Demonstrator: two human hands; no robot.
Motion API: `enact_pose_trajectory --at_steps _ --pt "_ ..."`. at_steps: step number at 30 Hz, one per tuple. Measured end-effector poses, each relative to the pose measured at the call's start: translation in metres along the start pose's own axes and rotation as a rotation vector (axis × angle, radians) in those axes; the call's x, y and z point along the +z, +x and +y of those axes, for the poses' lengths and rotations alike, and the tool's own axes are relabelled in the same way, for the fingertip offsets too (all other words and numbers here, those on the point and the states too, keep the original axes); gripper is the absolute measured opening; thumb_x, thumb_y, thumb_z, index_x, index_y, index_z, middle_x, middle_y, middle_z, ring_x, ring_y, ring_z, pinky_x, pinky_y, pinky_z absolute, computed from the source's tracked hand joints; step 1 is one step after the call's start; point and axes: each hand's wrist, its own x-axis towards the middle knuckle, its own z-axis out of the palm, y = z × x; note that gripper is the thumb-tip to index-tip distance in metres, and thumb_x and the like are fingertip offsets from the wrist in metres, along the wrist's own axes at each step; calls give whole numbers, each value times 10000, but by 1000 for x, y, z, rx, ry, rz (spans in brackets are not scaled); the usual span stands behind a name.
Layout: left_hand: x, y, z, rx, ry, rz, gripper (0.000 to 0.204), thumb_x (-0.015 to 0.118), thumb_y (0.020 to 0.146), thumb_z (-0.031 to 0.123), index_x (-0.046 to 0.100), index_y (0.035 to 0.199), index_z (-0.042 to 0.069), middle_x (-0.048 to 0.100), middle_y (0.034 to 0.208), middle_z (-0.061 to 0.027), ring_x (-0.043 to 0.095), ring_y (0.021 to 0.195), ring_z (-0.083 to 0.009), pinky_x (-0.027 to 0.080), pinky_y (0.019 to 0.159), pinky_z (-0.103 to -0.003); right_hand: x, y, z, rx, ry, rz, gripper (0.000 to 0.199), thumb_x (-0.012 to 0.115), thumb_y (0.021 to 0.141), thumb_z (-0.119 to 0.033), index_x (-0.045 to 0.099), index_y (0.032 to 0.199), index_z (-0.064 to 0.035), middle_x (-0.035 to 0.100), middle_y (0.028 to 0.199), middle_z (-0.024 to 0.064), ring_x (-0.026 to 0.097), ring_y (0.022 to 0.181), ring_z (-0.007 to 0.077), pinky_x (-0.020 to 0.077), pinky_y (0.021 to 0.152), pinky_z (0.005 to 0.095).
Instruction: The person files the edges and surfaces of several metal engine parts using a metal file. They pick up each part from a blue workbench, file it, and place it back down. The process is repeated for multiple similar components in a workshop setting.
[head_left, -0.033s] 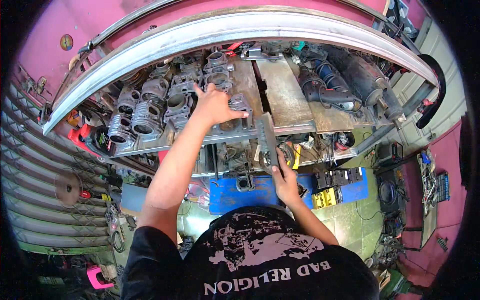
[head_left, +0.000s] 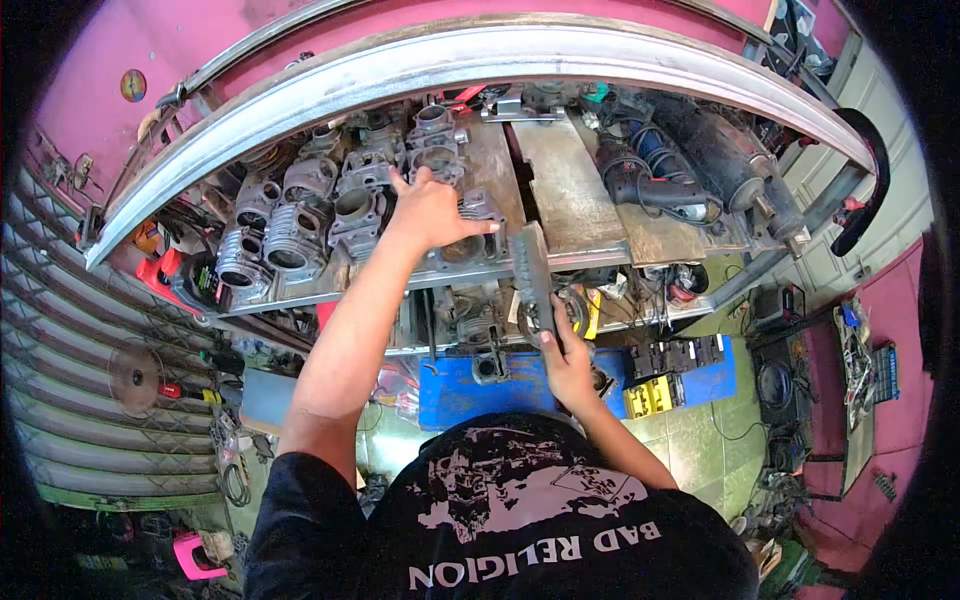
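Observation:
My left hand [head_left: 427,215] reaches over the shelf's front edge and grips a grey metal engine cylinder [head_left: 484,212], its thumb stretched along the right side and its fingers over the far side. Part of this cylinder is hidden under the hand. In my right hand [head_left: 570,365] is a long, flat grey brush [head_left: 538,275], held upright by its lower end. Its left edge looks rough and bristle-like. The brush's top is at the shelf's front edge, just right of the cylinder and apart from my left thumb.
Several engine cylinders [head_left: 293,238] stand in rows on the left of the shelf. A flat metal plate [head_left: 572,190], an angle grinder [head_left: 655,190] and a dark muffler [head_left: 715,150] lie on the right. A white beam [head_left: 480,55] arches above; a blue board [head_left: 450,395] lies below.
The brush and my right hand have shifted very slightly. My left hand stays in place on the cylinder.

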Motion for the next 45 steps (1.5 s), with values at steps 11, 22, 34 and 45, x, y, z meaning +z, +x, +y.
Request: enact_pose_trajectory --at_steps 11,22,34,45 --pt "4 19 -1 -95 -35 -3 657 410 1069 508 804 944 -3 744 1113 -243 585 1269 -378 280 1052 -759 118 53 61 -532 -592 405 722 701 912 -135 410 1537 81 677 1019 216 573 854 362 391 806 497" --pt "4 37 -13 -87 -62 -140 633 357 1103 477 788 1082 14 707 1275 -241 549 1342 -409 255 1098 -785 158 63 44 -497 -556 423 747 715 909 -153 403 1550 71 682 1015 204 554 862 377 392 810 503" --pt "7 40 -21 -75 -80 -149 582 374 1085 433 760 1162 3 662 1371 -244 515 1393 -421 199 1139 -797 178 42 58 -543 -650 444 731 737 883 -189 467 1519 49 632 882 159 534 803 349 374 754 509" --pt "-2 79 -28 117 156 -481 491 364 1073 340 614 1432 118 530 1549 -211 504 1432 -430 309 1087 -828 164 49 52 -558 -603 435 738 730 888 -146 444 1550 12 629 868 160 552 818 353 408 771 492"
